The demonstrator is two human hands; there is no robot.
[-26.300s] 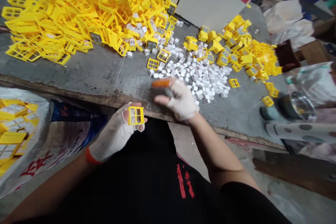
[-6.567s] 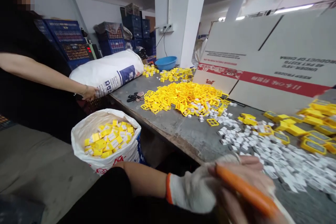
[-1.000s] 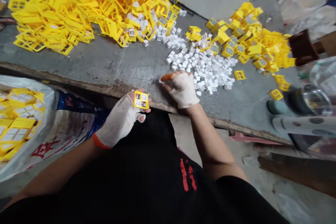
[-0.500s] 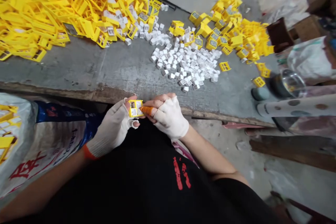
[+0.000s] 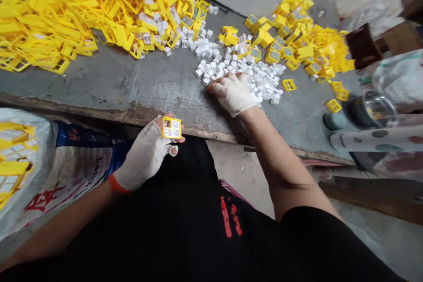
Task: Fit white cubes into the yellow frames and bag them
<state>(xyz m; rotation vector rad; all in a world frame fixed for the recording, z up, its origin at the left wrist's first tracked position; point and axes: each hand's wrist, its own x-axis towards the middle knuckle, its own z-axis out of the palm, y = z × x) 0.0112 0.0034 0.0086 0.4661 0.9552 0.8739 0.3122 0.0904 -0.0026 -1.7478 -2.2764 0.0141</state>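
In front of my dark shirt, just past the table's front edge, my left hand [image 5: 145,152], in a white fingerless glove with an orange cuff, holds a small yellow window frame [image 5: 171,128]. Three of its squares look filled with whitish pieces; the upper left square looks darker. My right hand [image 5: 233,92], gloved in white with orange at a fingertip, rests at the near left side of a pile of small white, partly clear cubes [image 5: 267,72]. Its fingers bend down together against the cubes, and whatever is between them is hidden.
A large heap of yellow frames [image 5: 109,4] covers the table's [image 5: 109,79] back left. Yellow pieces with grey faces [image 5: 297,39] lie at the right. A clear round container [image 5: 378,108] stands at the right edge. An open sack [image 5: 46,154] of yellow parts is below left.
My right hand has left the yellow frame and moved up and right onto the white cubes. My left hand keeps the frame, now turned to face up more squarely.
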